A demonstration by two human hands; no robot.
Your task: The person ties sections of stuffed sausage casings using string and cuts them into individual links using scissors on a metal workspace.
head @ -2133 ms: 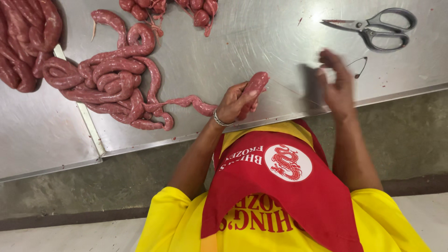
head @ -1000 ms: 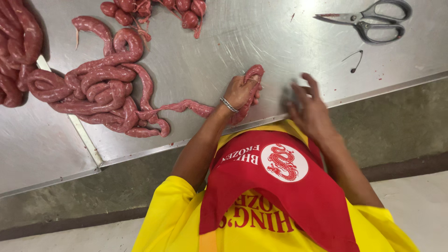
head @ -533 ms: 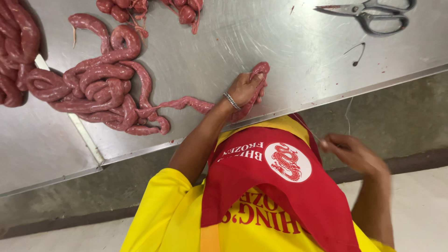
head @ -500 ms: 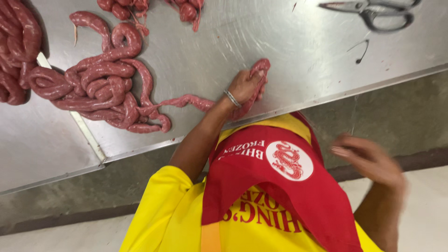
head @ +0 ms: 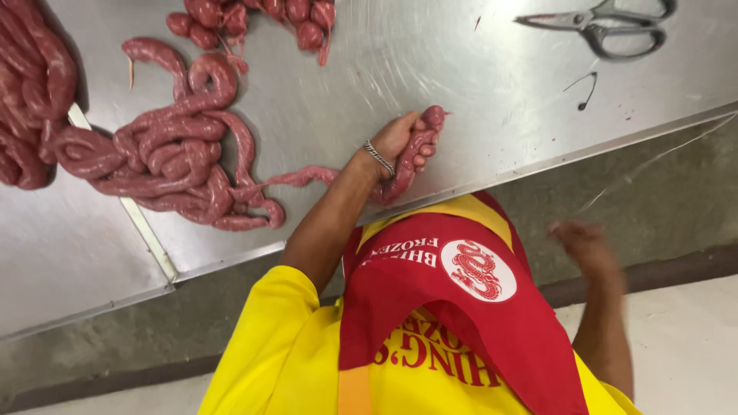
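The left hand (head: pixel 400 142) has its grip wrapped closed around the end of a raw sausage rope (head: pixel 403 165) near the steel worktop (head: pixel 461 69) edge, apparently pinning it so it cannot slide. The rope trails toward 9 o'clock into a coiled sausage heap (head: pixel 169 154). The right hand (head: pixel 584 246) hangs blurred off the worktop at 4 o'clock, grip unreadable, apparently holding nothing. Scissors (head: pixel 607 27) lie at 1 o'clock.

Pink raw sausage link (head: pixel 407 165), near table edge
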